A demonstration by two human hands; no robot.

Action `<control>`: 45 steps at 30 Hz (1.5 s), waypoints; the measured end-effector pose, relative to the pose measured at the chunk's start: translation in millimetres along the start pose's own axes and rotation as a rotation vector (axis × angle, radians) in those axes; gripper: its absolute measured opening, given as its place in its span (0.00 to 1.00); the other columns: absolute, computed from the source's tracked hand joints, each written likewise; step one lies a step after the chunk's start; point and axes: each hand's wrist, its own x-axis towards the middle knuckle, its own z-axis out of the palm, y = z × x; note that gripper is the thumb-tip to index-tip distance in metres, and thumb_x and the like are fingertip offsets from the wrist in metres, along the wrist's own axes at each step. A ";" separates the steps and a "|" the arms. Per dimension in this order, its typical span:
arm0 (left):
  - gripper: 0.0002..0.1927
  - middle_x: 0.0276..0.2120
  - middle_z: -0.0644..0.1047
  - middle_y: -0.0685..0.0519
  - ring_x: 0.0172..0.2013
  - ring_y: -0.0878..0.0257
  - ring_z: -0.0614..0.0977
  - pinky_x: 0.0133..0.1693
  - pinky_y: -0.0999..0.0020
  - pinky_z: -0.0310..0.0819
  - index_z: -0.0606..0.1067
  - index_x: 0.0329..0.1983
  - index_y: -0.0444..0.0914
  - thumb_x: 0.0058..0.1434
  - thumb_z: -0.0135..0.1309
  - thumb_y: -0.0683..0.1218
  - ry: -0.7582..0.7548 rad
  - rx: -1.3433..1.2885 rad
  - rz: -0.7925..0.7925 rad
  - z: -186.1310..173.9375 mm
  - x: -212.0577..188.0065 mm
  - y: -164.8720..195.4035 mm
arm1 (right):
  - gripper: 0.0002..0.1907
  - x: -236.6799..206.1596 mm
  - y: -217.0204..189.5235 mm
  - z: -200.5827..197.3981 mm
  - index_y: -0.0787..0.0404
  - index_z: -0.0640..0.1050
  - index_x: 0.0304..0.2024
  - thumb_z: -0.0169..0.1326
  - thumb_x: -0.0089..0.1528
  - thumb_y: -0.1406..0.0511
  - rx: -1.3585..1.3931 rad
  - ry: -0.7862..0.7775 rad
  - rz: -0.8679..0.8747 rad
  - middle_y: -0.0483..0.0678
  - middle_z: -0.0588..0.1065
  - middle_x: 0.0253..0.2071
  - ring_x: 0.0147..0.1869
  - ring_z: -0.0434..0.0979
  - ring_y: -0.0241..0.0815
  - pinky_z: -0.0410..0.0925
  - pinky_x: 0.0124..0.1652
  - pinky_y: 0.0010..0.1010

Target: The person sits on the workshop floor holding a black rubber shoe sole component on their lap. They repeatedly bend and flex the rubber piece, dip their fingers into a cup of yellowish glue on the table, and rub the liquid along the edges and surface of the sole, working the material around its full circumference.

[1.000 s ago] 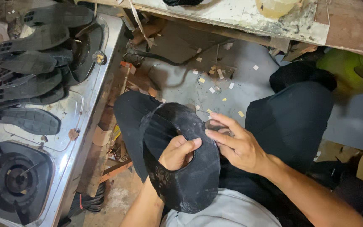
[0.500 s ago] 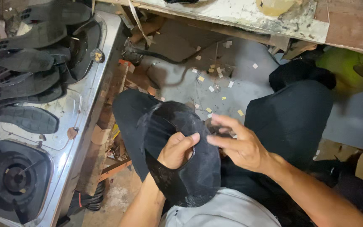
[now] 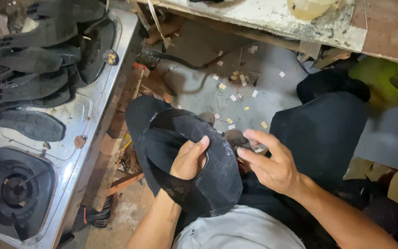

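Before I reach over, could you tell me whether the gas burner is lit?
Off, as far as visible: the gas burner shows no flame or glow, and nothing sits on it.

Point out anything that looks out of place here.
Black shoe soles are piled on a gas stove, beside its burner. Paper scraps litter the floor. The left hand grips a black shoe upper.
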 end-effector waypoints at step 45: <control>0.16 0.27 0.82 0.50 0.25 0.63 0.82 0.29 0.69 0.75 0.81 0.34 0.26 0.67 0.54 0.46 0.095 0.184 -0.212 -12.0 -18.6 1.1 | 0.47 226.5 221.1 -137.7 0.51 0.82 0.54 0.56 0.46 0.29 -0.727 -0.481 0.382 0.55 0.40 0.80 0.79 0.25 0.67 0.31 0.61 0.78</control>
